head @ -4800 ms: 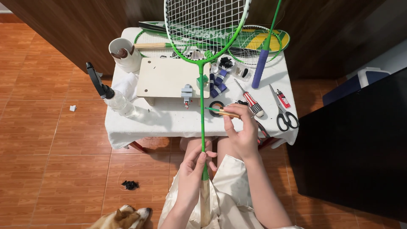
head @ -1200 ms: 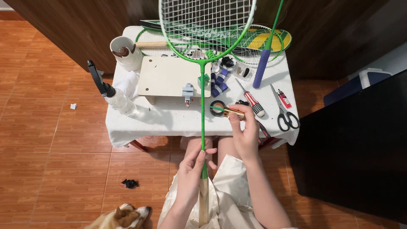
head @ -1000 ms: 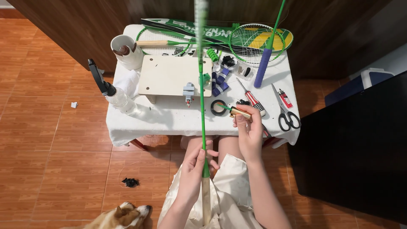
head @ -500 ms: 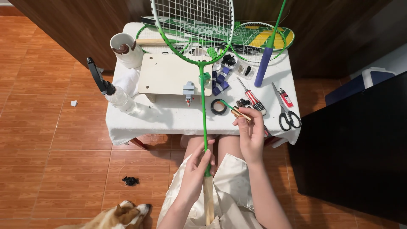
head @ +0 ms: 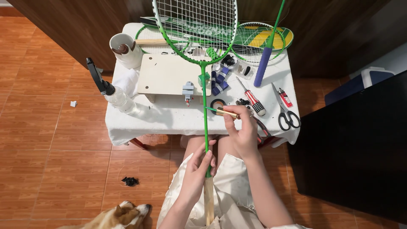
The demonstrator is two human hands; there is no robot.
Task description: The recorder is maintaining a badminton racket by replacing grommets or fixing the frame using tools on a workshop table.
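My left hand [head: 197, 174] grips a green badminton racket [head: 204, 91] where its thin shaft meets the bare wooden handle [head: 208, 202], holding it upright over my lap. The strung head [head: 195, 26] rises above the table. My right hand [head: 242, 131] pinches a small gold-coloured tool [head: 226, 112] with a green tip, its point touching the shaft just above the table's front edge.
A white-clothed table [head: 169, 118] carries a wooden board [head: 169, 74], a tape roll [head: 218, 103], a screwdriver [head: 252, 97], scissors [head: 285, 111], a lighter [head: 285, 97], a white mug [head: 124, 49], more rackets [head: 263, 38]. A dog [head: 114, 216] lies at my lower left. A dark cabinet [head: 356, 140] stands to the right.
The racket has been turned about its shaft: the head went edge-on a second ago and faces me again now. My right hand keeps the tool at the shaft.
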